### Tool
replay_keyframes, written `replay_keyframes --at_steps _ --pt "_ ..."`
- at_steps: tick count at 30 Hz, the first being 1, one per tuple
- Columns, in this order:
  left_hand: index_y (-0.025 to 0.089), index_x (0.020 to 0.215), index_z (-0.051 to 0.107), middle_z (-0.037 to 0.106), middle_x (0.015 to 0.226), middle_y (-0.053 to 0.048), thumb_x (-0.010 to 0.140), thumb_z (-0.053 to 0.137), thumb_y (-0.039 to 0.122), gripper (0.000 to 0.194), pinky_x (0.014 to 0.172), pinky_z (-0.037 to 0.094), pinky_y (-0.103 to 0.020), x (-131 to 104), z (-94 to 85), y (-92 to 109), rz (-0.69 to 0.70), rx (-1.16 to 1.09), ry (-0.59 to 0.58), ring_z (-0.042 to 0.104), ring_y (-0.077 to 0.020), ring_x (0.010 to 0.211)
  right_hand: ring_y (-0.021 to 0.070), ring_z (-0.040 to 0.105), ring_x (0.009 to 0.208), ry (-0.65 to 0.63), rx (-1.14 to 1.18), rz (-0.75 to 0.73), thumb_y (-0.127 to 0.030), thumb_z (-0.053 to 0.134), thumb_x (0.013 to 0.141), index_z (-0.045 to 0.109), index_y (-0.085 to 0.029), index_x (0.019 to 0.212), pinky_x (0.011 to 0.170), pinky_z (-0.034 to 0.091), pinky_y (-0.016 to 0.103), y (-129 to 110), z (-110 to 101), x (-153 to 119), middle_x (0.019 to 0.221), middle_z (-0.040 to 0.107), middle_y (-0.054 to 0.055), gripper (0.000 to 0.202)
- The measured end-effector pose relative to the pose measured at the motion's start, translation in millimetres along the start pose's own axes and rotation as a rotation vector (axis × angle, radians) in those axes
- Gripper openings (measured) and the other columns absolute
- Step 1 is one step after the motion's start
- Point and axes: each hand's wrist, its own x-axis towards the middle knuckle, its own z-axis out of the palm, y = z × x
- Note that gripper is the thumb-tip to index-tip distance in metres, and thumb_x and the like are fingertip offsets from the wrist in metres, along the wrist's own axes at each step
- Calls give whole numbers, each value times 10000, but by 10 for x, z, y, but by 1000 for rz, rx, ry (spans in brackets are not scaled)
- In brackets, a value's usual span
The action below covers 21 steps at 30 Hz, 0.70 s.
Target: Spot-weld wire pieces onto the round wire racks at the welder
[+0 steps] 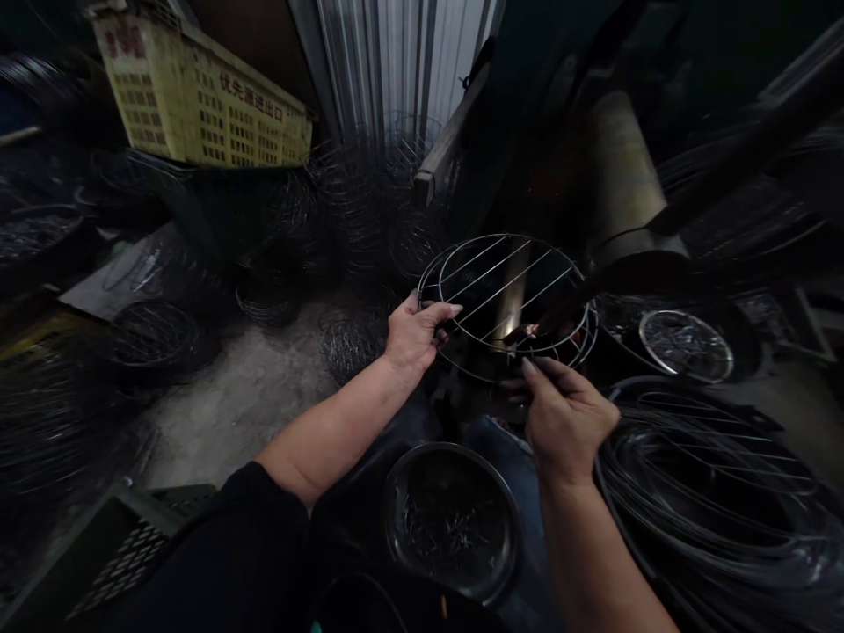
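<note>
A round wire rack point(491, 280) with parallel cross wires is held out at mid-view. My left hand point(417, 332) is closed on its left rim, thumb on top. At the near right edge of the rack, my right hand point(565, 406) is pinched, its fingertips by the rim; what lies between them is too small to make out. Just beyond those fingertips, a metal electrode point(512, 309) meets the rack wire, and the spot glows brightly. Below my hands, a metal bowl point(452, 519) with small short wire pieces rests at my lap.
A machine cylinder point(626, 176) hangs at the upper right. Coiled wire rings point(712, 501) lie at the right, below a round tray point(686, 345) of small pieces. A yellow crate point(204, 97) stands upper left; a green crate point(125, 554) lower left. Wire racks point(349, 202) are stacked behind.
</note>
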Motion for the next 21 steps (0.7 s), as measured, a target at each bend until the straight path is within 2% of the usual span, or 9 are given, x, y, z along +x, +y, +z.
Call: replay_keyframes --at_steps 6,12,16,21 --pt "193 717 505 533 615 67 496 800 134 373 440 319 -198 76 24 20 0 15 0 496 -70 512 183 660 453 21 99 15 -335 856 638 726 -140 822 395 525 246 49 39 33 592 689 13 297" --pt "199 703 493 554 624 53 501 788 151 361 442 319 -195 181 74 -3 -21 39 32 508 -86 548 183 670 471 25 58 -40 -328 846 644 720 -138 803 393 511 230 24 61 117 595 675 3 278" --pt "207 729 499 552 607 55 503 781 124 371 445 309 -189 232 112 0 -37 41 67 501 -93 546 171 666 472 12 61 -34 -315 837 642 721 -135 806 391 505 217 59 81 190 611 672 4 270" --pt "194 672 482 542 594 45 535 769 128 324 437 299 -188 261 147 26 -79 93 80 460 -76 502 170 667 481 -6 57 1 -313 836 632 731 -132 796 390 496 210 43 56 244 616 681 13 266"
